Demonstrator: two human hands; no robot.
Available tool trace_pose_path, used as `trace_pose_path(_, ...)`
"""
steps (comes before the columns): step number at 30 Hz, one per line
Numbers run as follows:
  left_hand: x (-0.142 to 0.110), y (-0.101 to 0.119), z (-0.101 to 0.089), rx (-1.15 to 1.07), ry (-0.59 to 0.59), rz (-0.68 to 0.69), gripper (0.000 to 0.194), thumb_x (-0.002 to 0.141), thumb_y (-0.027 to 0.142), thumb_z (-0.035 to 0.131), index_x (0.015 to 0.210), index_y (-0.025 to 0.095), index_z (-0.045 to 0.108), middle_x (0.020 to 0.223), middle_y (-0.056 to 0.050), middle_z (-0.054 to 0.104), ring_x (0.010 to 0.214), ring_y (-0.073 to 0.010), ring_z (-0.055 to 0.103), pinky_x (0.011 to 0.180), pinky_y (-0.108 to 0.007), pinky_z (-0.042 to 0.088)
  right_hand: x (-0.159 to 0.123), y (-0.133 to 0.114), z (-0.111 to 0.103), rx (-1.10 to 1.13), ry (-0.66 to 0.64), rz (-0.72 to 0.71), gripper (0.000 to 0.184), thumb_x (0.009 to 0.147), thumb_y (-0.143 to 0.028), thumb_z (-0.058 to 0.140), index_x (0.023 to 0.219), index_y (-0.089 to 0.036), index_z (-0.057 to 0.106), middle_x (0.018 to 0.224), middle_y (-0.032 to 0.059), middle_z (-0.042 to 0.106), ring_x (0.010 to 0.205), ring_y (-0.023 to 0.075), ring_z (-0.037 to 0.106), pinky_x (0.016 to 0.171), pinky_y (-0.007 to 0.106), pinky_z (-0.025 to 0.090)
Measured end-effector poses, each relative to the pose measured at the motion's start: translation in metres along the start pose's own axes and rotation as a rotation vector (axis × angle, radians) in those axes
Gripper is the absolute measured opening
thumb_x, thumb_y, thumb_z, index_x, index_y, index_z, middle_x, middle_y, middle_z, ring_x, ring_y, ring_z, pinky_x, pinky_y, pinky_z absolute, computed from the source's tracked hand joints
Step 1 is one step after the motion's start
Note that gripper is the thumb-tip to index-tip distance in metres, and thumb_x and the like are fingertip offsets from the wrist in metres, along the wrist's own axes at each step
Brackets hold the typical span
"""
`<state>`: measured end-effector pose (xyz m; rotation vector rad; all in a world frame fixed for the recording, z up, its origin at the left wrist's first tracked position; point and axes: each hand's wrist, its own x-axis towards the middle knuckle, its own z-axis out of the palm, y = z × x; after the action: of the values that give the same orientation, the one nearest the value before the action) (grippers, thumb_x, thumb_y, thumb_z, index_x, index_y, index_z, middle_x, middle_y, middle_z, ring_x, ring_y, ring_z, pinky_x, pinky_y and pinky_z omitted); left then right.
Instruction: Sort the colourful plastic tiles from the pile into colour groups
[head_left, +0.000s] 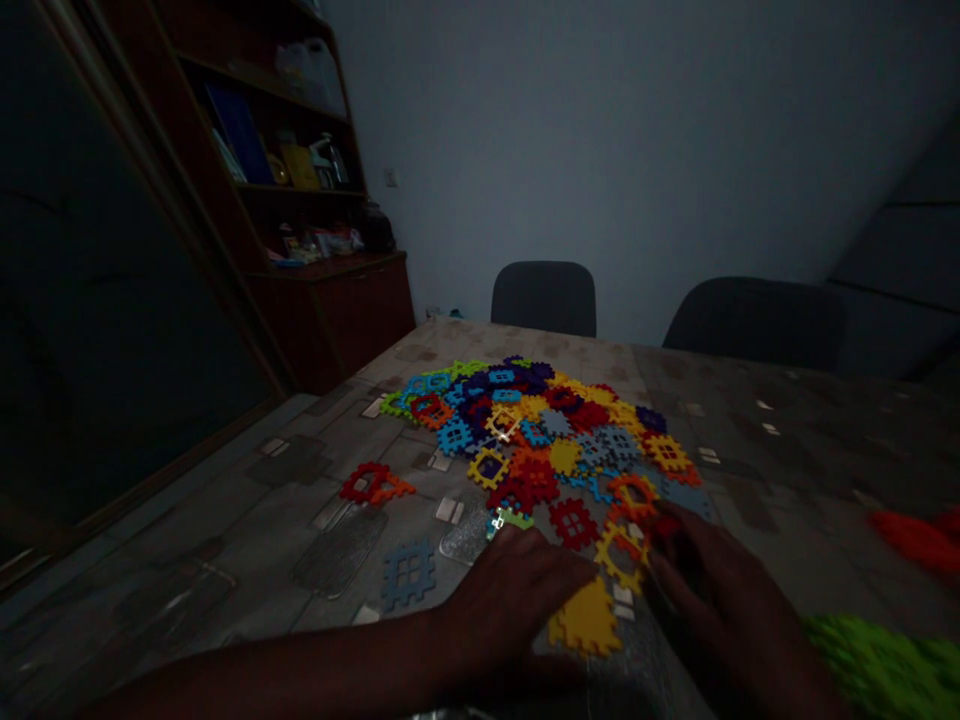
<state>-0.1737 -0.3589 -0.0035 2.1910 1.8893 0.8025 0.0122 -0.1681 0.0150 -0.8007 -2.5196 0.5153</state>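
A heap of flat, toothed plastic puzzle tiles (536, 425) in blue, red, yellow, orange and purple lies spread over the middle of the table (225, 540). My left hand (510, 590) rests at the near edge of the heap, fingers curled down on the tabletop beside a solid yellow tile (587, 622). My right hand (712, 585) lies just to its right, fingertips at a red piece (664, 525) and a yellow frame tile (619, 560). The room is dark, so what either hand grips stays unclear.
A loose blue grid tile (409, 572) and a red-orange pair (375, 484) lie left of the heap. Two dark chairs (544, 297) (757, 320) stand at the far side. A wooden shelf unit (300, 200) is at the left. Orange (919, 540) and green (885, 665) things sit at the right.
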Motion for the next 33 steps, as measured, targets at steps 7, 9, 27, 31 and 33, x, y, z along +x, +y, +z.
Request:
trace_pose_path(7,-0.003,0.004,-0.005,-0.022,0.000,-0.022,0.065,0.093,0.054,0.065,0.144,0.025,0.037,0.129,-0.009,0.064,0.109,-0.0297,0.057,0.093,-0.045,0.038,0.009,0.012,0.013,-0.214,0.096,-0.270,0.044,0.098,-0.036,0.045,0.137,-0.017,0.053,0.120,0.0128,0.071,0.105,0.0274,0.066,0.088,0.044,0.050)
trace_pose_path(9,-0.004,0.005,-0.007,-0.025,-0.006,-0.026,0.065,0.093,0.053,0.066,0.144,0.025,0.038,0.129,-0.009,0.064,0.108,-0.0297,0.057,0.093,-0.045,0.038,0.017,0.014,0.010,-0.268,0.092,-0.252,0.041,0.099,-0.030,0.040,0.134,-0.015,0.055,0.121,0.0141,0.070,0.105,0.0273,0.066,0.089,0.043,0.049)
trace_pose_path(27,-0.003,0.003,-0.006,-0.054,-0.066,-0.048,0.072,0.088,0.049,0.073,0.145,0.026,0.036,0.138,-0.008,0.060,0.113,-0.0308,0.055,0.098,-0.047,0.038,0.072,0.002,0.002,-0.327,-0.041,-0.238,0.041,0.092,-0.024,0.049,0.130,-0.016,0.061,0.102,0.0118,0.074,0.096,0.0277,0.067,0.085,0.041,0.044)
trace_pose_path(31,-0.004,0.001,-0.003,-0.040,-0.049,-0.027,0.073,0.088,0.049,0.073,0.145,0.026,0.035,0.138,-0.009,0.060,0.112,-0.0308,0.056,0.097,-0.047,0.038,0.098,-0.001,-0.007,-0.284,0.018,-0.185,0.048,0.097,-0.029,0.044,0.142,-0.015,0.050,0.112,0.0134,0.072,0.101,0.0259,0.066,0.087,0.038,0.046)
trace_pose_path(33,-0.005,0.000,-0.002,-0.039,-0.034,-0.018,0.072,0.089,0.050,0.072,0.145,0.026,0.034,0.135,-0.010,0.061,0.111,-0.0307,0.056,0.097,-0.047,0.039,0.105,0.003,-0.010,-0.282,0.011,-0.154,0.048,0.096,-0.026,0.044,0.143,-0.016,0.048,0.116,0.0136,0.071,0.102,0.0252,0.066,0.086,0.037,0.047)
